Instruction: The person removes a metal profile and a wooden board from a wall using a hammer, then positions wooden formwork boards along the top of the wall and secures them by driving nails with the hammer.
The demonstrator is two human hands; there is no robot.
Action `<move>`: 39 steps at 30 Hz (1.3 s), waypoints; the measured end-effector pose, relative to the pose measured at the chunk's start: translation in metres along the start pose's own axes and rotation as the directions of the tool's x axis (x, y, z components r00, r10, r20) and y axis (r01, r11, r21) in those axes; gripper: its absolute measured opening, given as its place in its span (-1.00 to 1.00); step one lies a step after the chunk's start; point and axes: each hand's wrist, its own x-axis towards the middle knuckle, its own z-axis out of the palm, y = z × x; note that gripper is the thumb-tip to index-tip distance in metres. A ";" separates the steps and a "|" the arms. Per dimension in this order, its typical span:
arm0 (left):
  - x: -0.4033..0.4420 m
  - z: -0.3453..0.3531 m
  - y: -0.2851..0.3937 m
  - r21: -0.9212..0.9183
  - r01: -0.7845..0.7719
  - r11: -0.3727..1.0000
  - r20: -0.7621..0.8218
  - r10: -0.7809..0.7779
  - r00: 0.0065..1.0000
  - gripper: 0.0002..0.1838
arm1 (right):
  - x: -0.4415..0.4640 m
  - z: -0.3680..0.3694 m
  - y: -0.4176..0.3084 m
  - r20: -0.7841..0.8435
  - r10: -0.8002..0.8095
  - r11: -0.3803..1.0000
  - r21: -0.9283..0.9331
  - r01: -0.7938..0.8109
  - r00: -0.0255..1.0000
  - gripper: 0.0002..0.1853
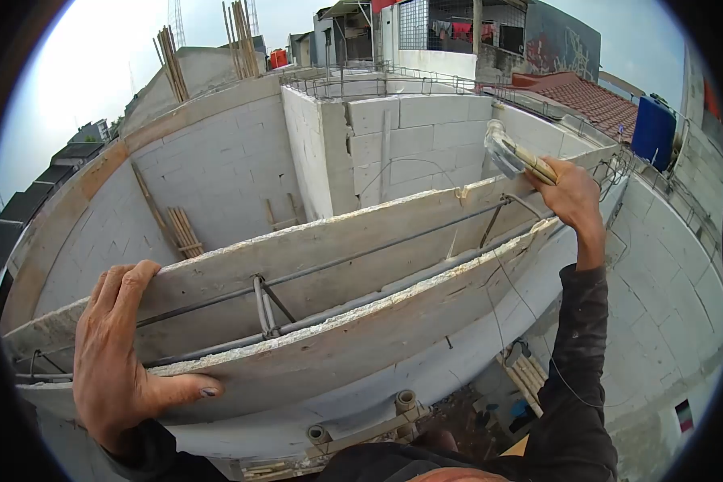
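Note:
Two long grey panels (321,353) stand on edge side by side, forming a narrow trough with rough, crumbly top edges. Steel reinforcing bars (353,257) with bent ties run between them. My left hand (116,353) spans the trough's left end, its fingers over the far panel's top edge and its thumb against the near panel's outer face. In my right hand (570,193) is a hammer (510,153), gripped by its light handle above the right end of the trough. The hammer's pale, worn head points left, apart from the panels. My fingertips behind the handle are partly hidden.
White block walls (422,128) rise beyond the trough, with rebar cages (394,80) along their tops. Bamboo poles (185,233) lean inside. A thin wire (530,309) dangles at right. Pipe ends (406,400) and a deep drop lie below. A blue drum (653,132) stands far right.

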 end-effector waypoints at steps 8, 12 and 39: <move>0.009 -0.011 0.005 0.026 0.006 1.000 0.083 -0.008 0.997 0.45 | 0.000 0.002 -0.003 -0.023 0.008 0.997 0.083 -0.006 1.000 -0.59; 0.013 -0.015 0.002 -0.050 0.038 0.998 0.150 -0.030 0.988 0.45 | 0.000 -0.005 -0.015 0.017 0.038 0.990 0.132 -0.040 0.999 -0.58; 0.027 -0.025 0.004 -0.106 0.042 0.993 0.264 -0.013 0.965 0.38 | 0.003 -0.009 -0.016 0.033 0.092 0.982 0.164 -0.096 0.995 -0.55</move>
